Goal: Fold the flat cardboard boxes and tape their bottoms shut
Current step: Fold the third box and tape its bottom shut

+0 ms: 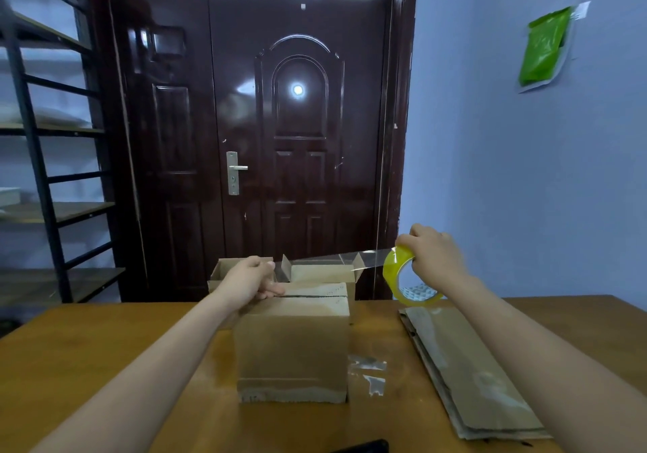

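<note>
A folded cardboard box (pixel 292 351) stands bottom-up in the middle of the wooden table (pixel 105 340), its two flaps meeting in a seam on top. My left hand (pixel 250 279) presses the end of a clear tape strip (pixel 336 260) onto the box's top left edge. My right hand (pixel 436 258) grips a yellow tape roll (pixel 397 277) raised to the right of the box, and the strip stretches taut between the two hands. A stack of flat cardboard boxes (pixel 465 372) lies on the table to the right.
Two opened boxes (pixel 322 270) stand behind the folded one at the table's far edge. Loose clear tape scraps (pixel 371 374) hang off the box's right side. A dark door, a metal shelf (pixel 45 172) at left and a dark object (pixel 364 447) at the near edge are in view.
</note>
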The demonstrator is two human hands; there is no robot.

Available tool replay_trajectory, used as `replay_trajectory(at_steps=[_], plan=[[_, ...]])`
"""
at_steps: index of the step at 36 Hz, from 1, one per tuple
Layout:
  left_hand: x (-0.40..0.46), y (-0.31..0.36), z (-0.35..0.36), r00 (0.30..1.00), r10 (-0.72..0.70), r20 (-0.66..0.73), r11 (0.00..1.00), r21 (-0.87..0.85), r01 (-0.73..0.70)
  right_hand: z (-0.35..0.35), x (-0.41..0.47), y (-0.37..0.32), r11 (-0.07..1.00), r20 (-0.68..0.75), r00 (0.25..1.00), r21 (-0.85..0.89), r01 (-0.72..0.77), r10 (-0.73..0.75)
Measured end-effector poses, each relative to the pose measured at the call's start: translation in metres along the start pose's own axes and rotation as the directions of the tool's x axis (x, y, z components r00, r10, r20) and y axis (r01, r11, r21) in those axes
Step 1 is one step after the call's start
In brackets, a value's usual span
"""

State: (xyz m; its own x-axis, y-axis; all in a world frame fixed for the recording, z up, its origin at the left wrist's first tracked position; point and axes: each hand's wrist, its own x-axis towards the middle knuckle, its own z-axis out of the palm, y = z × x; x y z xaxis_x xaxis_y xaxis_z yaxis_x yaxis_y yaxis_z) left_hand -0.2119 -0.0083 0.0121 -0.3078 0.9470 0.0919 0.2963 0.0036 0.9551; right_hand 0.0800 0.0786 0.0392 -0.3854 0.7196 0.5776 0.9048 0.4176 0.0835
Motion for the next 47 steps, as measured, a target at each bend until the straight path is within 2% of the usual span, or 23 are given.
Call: replay_trajectory(at_steps=[4,11,18,24,42,47], plan=[[0.008,-0.001,-0.009,0.990,-0.137,0.028,0.973,-0.184,0.140,0.005,-0.002,-0.011,0.999,0.024,0.999,0.006,0.035,-0.035],[0.013,-0.003,-0.026,0.962,-0.251,0.108,0.866,-0.418,0.273,0.018,-0.001,-0.030,0.996,0.032,0.996,0.027,0.085,-0.086],[0.018,-0.008,-0.036,0.940,-0.254,0.230,0.727,-0.596,0.342,0.024,-0.007,-0.043,0.993,0.042,0.992,0.018,0.117,-0.118],[0.019,-0.016,-0.039,0.938,-0.241,0.248,0.652,-0.675,0.346,0.033,-0.016,-0.054,0.989,0.066,0.989,-0.061,0.133,-0.129],[0.014,-0.016,-0.032,0.959,-0.254,0.123,0.661,-0.702,0.265,0.049,-0.031,-0.070,0.969,0.174,0.971,-0.154,0.191,-0.163],[0.016,-0.021,-0.031,0.969,-0.244,0.036,0.728,-0.654,0.207,0.050,-0.034,-0.074,0.968,0.183,0.972,-0.173,0.181,-0.149]])
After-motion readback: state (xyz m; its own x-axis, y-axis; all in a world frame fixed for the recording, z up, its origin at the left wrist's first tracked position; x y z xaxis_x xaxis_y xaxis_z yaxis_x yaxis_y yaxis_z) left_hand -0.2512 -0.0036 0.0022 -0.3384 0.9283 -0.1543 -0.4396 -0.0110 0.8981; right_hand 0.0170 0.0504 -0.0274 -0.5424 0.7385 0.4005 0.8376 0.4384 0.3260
